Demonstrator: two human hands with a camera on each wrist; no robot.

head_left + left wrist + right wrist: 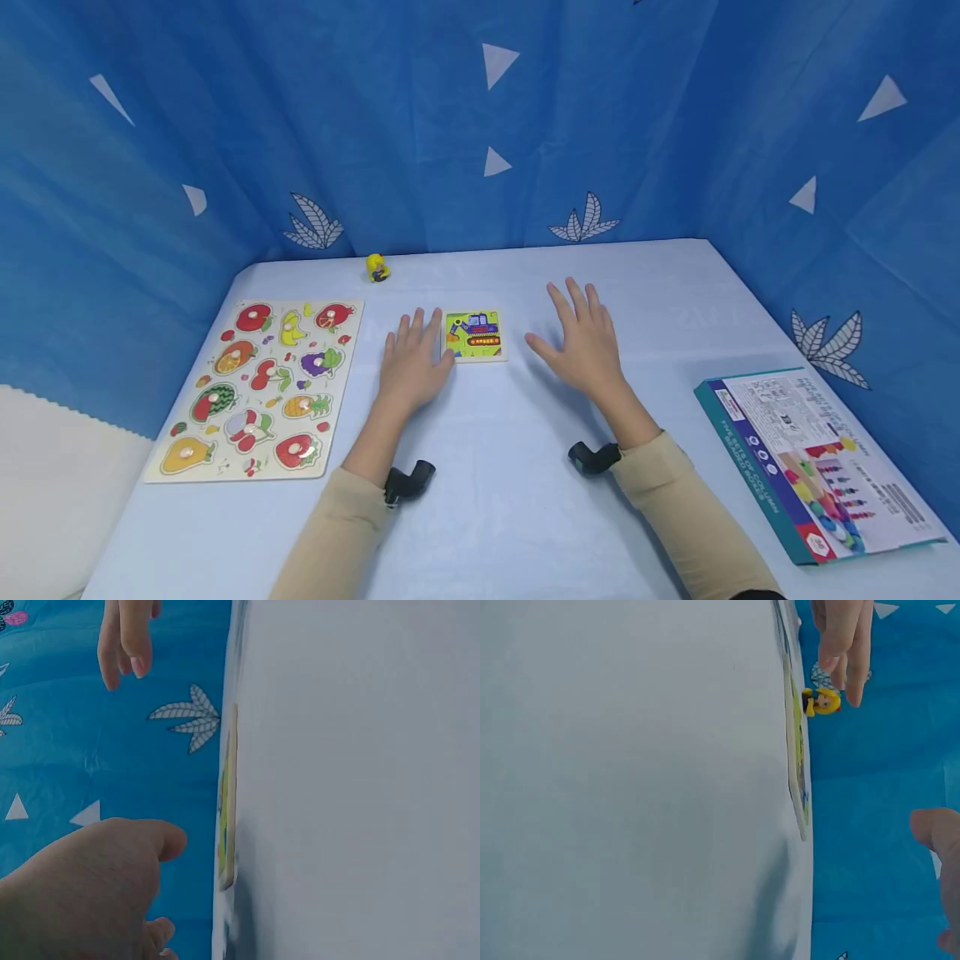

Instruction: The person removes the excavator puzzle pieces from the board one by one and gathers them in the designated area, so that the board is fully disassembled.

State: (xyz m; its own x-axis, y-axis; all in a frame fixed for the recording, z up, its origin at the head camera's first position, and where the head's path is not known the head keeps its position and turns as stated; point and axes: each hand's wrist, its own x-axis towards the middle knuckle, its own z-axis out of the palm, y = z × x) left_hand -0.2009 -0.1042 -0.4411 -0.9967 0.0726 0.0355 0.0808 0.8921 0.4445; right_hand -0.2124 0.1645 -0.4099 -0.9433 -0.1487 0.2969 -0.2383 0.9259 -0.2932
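Observation:
A small square picture puzzle (476, 336) with a blue excavator on a yellow-green ground lies flat on the table. My left hand (412, 367) is just left of it, fingers stretched forward and thumb near its lower left edge. To its right, my right hand (583, 343) hovers with fingers spread and nothing in them. Seen edge-on in the left wrist view, the puzzle (228, 802) has a pale wooden rim, with the left thumb apart from it. The right wrist view shows the puzzle (797, 750) with the right thumb well away.
A fruit peg puzzle board (255, 392) lies at the left. A small yellow-haired toy figure (377, 267) stands near the back edge. At the right lies a flat teal-edged toy box (817, 467). Blue curtains (480, 125) rise behind the table and along its sides.

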